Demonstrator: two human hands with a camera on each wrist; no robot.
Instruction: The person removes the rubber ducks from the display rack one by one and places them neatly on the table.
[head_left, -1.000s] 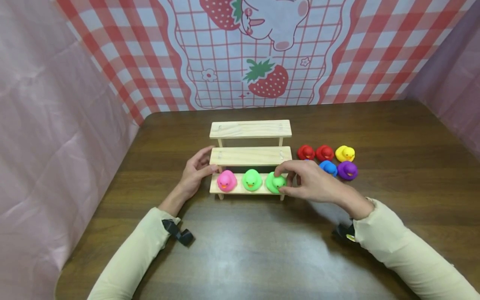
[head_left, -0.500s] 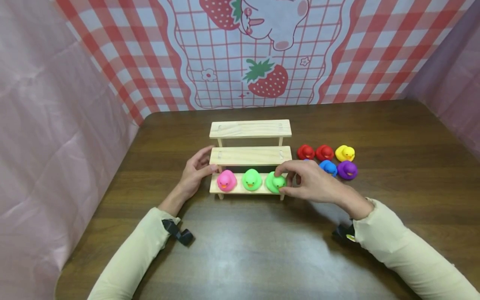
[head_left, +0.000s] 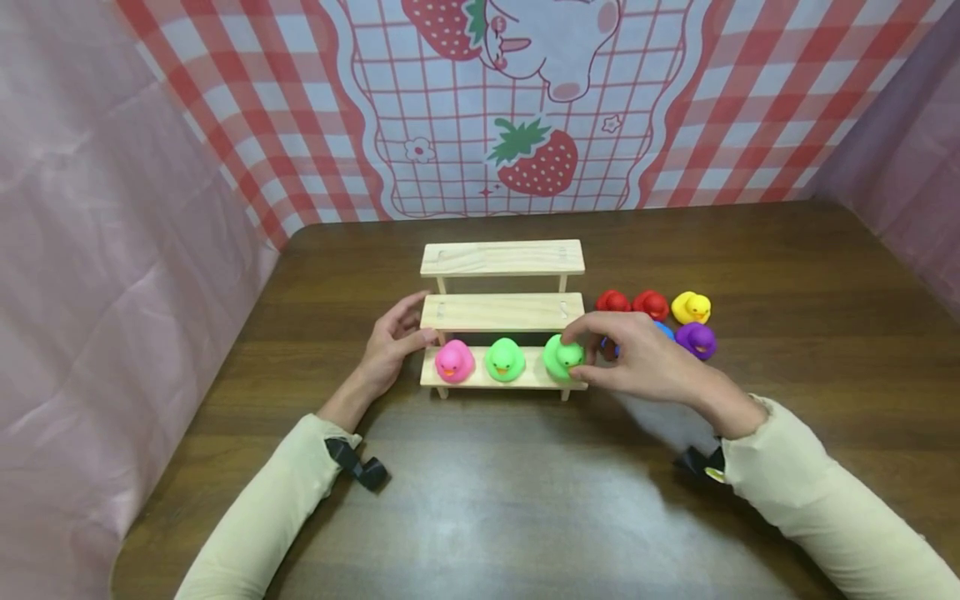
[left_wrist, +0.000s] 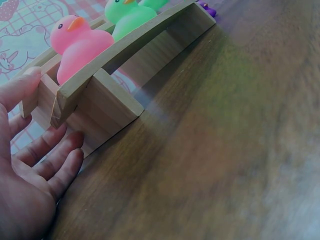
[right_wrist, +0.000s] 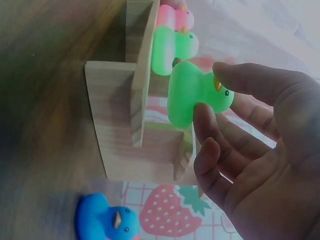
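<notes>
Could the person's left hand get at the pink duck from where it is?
Probably yes. The left hand rests against the end of the wooden rack, right beside the pink duck, with nothing between them.

Soft, even light from above leaves a pale glare patch on the near table [head_left: 480,517]. The head view is sharp. Both wrist views are hazy, blurring toward their edges.

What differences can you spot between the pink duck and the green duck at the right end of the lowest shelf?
Colour: the pink duck is pink, the right-end green duck green. Place: the pink duck sits at the shelf's left end, the green duck at its right. Contact: no hand touches the pink duck, since the left hand rests on the wooden rack; the right hand has thumb and fingers at the green duck. Both stand upright with orange beaks.
</notes>
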